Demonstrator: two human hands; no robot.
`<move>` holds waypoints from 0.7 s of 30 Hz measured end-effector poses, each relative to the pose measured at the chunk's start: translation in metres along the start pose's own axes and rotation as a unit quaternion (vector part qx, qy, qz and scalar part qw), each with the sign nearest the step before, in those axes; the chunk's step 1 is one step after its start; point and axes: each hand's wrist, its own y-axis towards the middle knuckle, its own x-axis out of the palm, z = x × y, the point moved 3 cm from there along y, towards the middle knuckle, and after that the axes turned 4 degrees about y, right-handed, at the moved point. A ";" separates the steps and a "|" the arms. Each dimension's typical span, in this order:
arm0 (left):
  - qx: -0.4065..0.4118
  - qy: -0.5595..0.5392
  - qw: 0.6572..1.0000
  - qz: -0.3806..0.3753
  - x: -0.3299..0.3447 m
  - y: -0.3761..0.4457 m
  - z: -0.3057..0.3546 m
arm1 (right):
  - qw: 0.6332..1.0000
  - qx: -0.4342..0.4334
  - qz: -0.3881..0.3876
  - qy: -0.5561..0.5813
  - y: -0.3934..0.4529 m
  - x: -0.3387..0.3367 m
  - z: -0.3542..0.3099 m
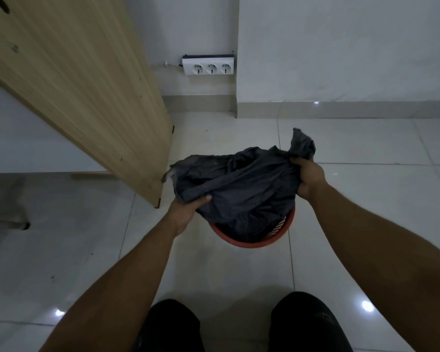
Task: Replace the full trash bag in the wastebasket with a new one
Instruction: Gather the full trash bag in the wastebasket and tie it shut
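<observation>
A dark grey trash bag [241, 185] bulges up out of a red wastebasket [252, 243] on the tiled floor. Only the near rim and a bit of the latticed wall of the basket show; the bag hides the rest. My left hand [186, 212] grips the bag's near left edge, thumb on top. My right hand [308, 177] is closed on the bag's right side, with a bunched end of plastic sticking up behind it. The bag's mouth is gathered between the two hands.
A wooden desk side panel [99, 97] stands close to the left of the basket. A white power strip [208, 65] with three sockets hangs on the back wall. My knees [239, 326] are at the bottom, just behind the basket. Glossy tiled floor [366, 212] extends to the right.
</observation>
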 end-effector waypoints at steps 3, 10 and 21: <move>0.041 -0.078 0.994 0.063 0.007 0.007 0.008 | 0.996 0.003 -0.061 0.068 -0.009 0.004 -0.004; -0.003 -0.252 0.966 0.050 0.032 0.008 0.021 | 0.976 0.057 -0.152 -0.142 -0.029 0.002 -0.010; -0.083 -0.303 0.949 0.028 0.065 0.005 0.030 | 1.000 -0.022 0.016 -0.015 -0.056 0.002 0.014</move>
